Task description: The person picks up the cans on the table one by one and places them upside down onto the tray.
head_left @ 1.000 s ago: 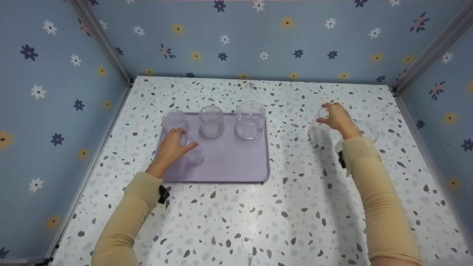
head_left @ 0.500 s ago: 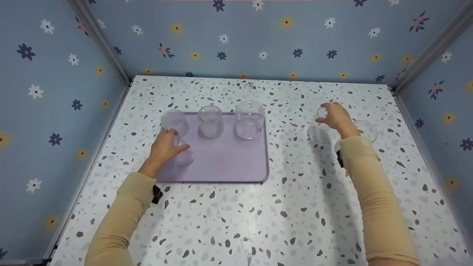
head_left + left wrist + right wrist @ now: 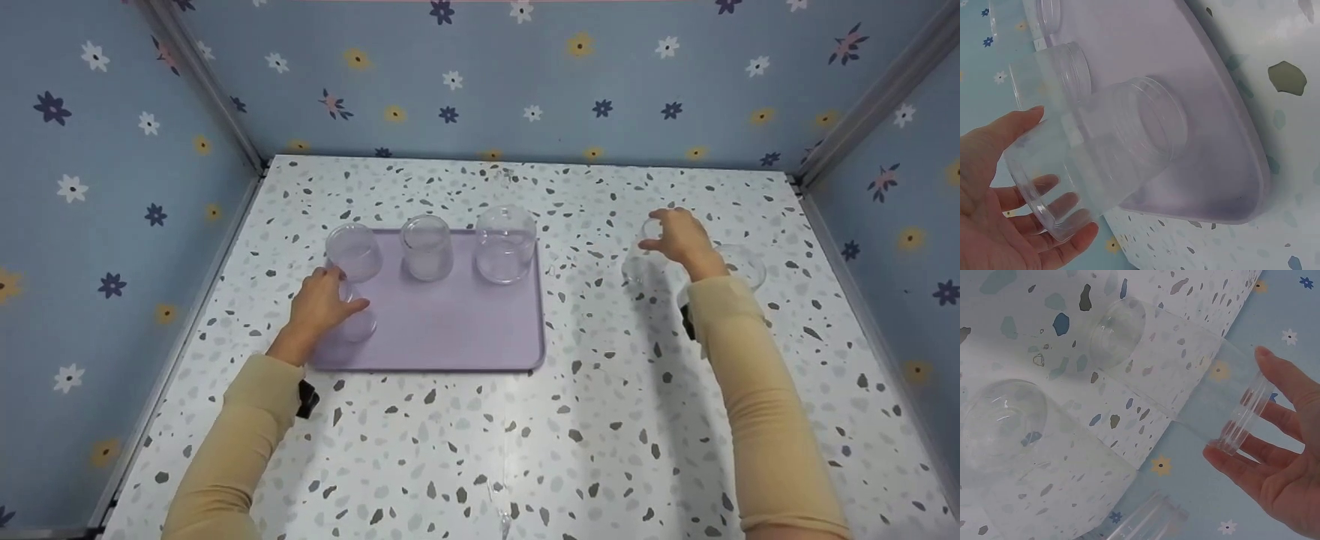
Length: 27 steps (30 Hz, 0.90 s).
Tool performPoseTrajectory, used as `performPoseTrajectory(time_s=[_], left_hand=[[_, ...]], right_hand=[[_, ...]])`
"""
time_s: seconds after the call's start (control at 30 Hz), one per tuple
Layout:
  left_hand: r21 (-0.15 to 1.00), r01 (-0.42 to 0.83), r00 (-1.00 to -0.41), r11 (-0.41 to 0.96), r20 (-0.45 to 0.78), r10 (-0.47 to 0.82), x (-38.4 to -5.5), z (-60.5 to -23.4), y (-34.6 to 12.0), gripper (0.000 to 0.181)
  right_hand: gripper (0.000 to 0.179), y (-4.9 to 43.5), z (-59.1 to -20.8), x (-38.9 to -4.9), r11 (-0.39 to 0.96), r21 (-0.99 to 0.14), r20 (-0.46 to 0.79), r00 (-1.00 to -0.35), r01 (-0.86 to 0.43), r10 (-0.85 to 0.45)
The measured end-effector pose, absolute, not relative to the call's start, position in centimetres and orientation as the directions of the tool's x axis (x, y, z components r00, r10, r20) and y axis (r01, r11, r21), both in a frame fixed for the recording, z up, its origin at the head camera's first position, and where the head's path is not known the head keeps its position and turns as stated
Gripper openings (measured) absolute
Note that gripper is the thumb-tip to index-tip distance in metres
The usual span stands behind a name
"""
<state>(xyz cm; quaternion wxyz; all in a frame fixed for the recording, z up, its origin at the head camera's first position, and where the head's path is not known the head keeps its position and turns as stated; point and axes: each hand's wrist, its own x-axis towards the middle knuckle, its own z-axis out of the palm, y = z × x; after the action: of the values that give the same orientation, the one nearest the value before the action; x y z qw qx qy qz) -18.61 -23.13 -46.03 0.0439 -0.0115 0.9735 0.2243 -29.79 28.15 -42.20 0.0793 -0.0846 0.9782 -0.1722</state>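
Note:
At the near left part of the lilac tray [image 3: 450, 337], my left hand [image 3: 316, 306] grips a clear plastic jar [image 3: 361, 324]. The left wrist view shows fingers and thumb round one end of this jar [image 3: 1100, 157], its ringed end down at the tray. Out on the table to the right, my right hand [image 3: 681, 238] holds a taller clear jar [image 3: 636, 264] by its ringed upper end. In the right wrist view the fingers and thumb span that end of the jar [image 3: 1168, 365], and its base meets the tabletop.
Along the tray's back stand three clear containers: a left one [image 3: 356, 259], a middle one [image 3: 427, 259] and a larger right one [image 3: 506, 259]. Another clear jar [image 3: 748, 264], partly hidden by the right forearm, stands right of the right hand. Flower-patterned walls [image 3: 487, 82] enclose the speckled table [image 3: 465, 450].
My left hand has moved left and slightly nearer with its jar, toward the tray's left edge. The right hand stays where it was on the tall jar.

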Motion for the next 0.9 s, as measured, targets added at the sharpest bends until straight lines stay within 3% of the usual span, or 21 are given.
performPoseTrajectory(time_s=[0.9], left_hand=[[0.374, -0.060, -0.987, 0.925, -0.159, 0.001, -18.00, -45.81, -23.01, 0.072]], right_hand=[[0.055, 28.29, -42.55, -29.84, 0.926, -0.350, -0.098, -0.977, -0.143, -0.189]])
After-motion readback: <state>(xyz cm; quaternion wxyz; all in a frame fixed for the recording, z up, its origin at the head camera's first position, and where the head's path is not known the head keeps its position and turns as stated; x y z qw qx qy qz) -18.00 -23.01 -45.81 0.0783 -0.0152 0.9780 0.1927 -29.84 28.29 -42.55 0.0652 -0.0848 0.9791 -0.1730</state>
